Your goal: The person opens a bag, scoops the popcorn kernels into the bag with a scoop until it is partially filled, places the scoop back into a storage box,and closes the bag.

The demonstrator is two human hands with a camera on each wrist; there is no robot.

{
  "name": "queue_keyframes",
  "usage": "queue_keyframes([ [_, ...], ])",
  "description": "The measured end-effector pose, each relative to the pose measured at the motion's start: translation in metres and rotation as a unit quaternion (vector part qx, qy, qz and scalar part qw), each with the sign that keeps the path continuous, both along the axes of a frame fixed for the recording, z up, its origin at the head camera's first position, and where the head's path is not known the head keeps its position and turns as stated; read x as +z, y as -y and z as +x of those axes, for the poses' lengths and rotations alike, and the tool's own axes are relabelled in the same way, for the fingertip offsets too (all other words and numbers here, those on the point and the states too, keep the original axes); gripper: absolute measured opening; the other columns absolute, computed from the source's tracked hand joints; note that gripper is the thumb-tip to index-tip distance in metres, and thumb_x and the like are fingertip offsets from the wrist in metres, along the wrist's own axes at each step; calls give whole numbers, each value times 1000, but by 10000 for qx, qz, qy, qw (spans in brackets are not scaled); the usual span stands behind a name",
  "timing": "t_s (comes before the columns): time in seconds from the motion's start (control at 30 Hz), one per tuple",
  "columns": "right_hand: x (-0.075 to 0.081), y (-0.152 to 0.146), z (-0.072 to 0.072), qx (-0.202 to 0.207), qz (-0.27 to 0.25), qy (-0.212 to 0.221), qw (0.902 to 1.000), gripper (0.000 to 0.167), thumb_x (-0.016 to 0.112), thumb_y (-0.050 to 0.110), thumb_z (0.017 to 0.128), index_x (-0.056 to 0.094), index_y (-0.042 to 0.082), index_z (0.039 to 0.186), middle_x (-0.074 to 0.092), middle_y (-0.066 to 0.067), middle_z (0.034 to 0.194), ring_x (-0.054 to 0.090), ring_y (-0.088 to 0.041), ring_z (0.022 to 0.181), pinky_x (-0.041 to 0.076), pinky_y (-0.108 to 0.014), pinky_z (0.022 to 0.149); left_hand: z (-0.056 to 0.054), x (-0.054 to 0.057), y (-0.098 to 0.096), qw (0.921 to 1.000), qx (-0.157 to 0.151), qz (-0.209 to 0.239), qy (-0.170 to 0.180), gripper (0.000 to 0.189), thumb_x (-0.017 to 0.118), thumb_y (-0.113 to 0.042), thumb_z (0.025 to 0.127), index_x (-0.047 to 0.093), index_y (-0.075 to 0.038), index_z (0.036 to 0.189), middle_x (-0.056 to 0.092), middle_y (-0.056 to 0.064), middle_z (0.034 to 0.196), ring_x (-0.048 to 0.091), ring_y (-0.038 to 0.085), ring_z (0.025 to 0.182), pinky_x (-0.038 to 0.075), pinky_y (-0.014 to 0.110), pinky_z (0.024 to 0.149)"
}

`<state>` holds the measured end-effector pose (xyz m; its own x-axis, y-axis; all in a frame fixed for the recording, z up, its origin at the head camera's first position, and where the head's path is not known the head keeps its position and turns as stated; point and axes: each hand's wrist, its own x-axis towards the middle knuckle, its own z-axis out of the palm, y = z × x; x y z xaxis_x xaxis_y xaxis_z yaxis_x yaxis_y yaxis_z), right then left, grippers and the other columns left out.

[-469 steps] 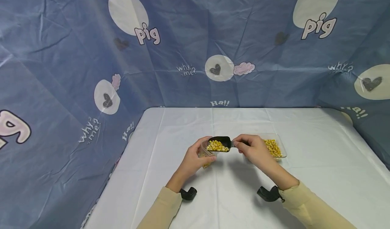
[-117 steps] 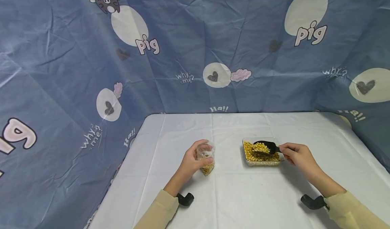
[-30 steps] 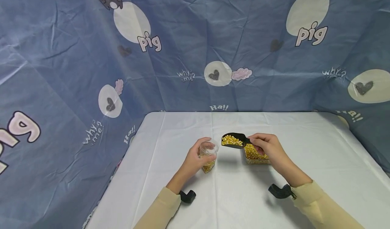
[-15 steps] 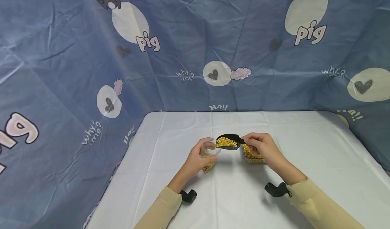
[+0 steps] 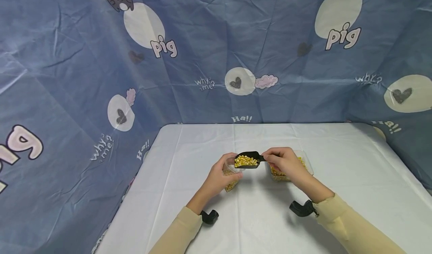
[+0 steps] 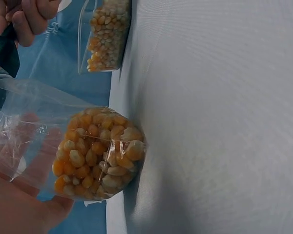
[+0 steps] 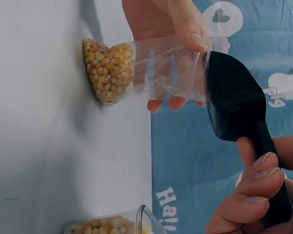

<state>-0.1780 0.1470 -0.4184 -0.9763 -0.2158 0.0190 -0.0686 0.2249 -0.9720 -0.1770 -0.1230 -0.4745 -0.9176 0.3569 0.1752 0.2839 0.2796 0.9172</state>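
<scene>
A clear plastic bag (image 6: 95, 151) stands upright on the table, its lower part filled with yellow corn kernels. My left hand (image 5: 215, 177) grips it around the upper part, fingers and thumb on either side, keeping the mouth spread. My right hand (image 5: 284, 163) pinches the handle of a black scoop (image 7: 237, 97) that carries a heap of corn kernels (image 5: 245, 161). The scoop's front edge is right at the bag's mouth and overlaps it in the head view. In the right wrist view only the scoop's dark underside shows, hiding its load.
A clear rectangular container (image 5: 308, 167) of corn kernels stands on the table to the right, partly behind my right hand. White cloth (image 5: 263, 220) covers the table. A blue printed curtain (image 5: 202, 40) hangs along the back and sides.
Since the earlier frames, the right hand has lifted the loaded scoop out of the container and moved it left to the bag's mouth. The left hand stays on the bag in nearly the same place.
</scene>
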Motion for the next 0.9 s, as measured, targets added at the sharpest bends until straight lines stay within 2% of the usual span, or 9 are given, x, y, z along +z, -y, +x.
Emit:
queue_keyframes([
  [0.1,-1,2,-1,59,83,-13,9999,19,62,13,98,76,2,106,52,-11,63,38,-13,49,36,-29,48,0,0,0,10000,10,-19,-5,68,82,-34,86,49,-28,145,61,-6,132,53,17,126,33,58,109],
  [0.2,-1,4,-1,107,144,2,9998,20,61,13,98,76,3,105,50,-8,60,36,-13,47,36,-29,47,1,0,0,10000,43,-70,-12,67,83,-36,85,49,-32,144,60,-5,134,54,17,125,35,57,107],
  [0.33,1,7,0,176,157,36,9997,18,62,13,98,76,3,105,50,-6,59,34,-13,45,34,-28,45,1,-1,-1,9999,74,-93,6,65,83,-30,86,50,-36,142,59,-4,136,55,17,124,39,55,104],
  [0.43,2,9,0,217,227,41,9995,18,63,14,98,76,3,104,49,-4,58,33,-13,44,33,-27,44,2,-1,-2,9999,88,-79,46,64,82,-24,87,50,-36,142,59,-3,138,56,17,122,41,54,102],
  [0.6,5,12,0,313,543,-80,9980,18,63,17,99,77,6,104,48,-3,56,32,-13,43,34,-28,43,2,1,-3,9999,111,-52,54,63,83,-24,86,52,-35,140,60,-3,137,57,16,122,41,53,102],
  [0.77,10,14,-1,375,893,-284,9949,17,64,19,99,77,9,103,52,-8,59,35,-14,45,36,-30,44,2,1,-3,10000,76,24,-1,64,83,-23,86,53,-26,142,60,-3,138,56,16,124,42,53,102],
  [0.9,16,16,-1,400,1156,-478,9913,16,64,19,99,78,10,99,57,-14,64,42,-16,50,39,-31,49,2,0,-2,9999,47,97,-46,61,82,-23,87,53,-30,140,60,-4,137,56,16,125,42,53,102],
])
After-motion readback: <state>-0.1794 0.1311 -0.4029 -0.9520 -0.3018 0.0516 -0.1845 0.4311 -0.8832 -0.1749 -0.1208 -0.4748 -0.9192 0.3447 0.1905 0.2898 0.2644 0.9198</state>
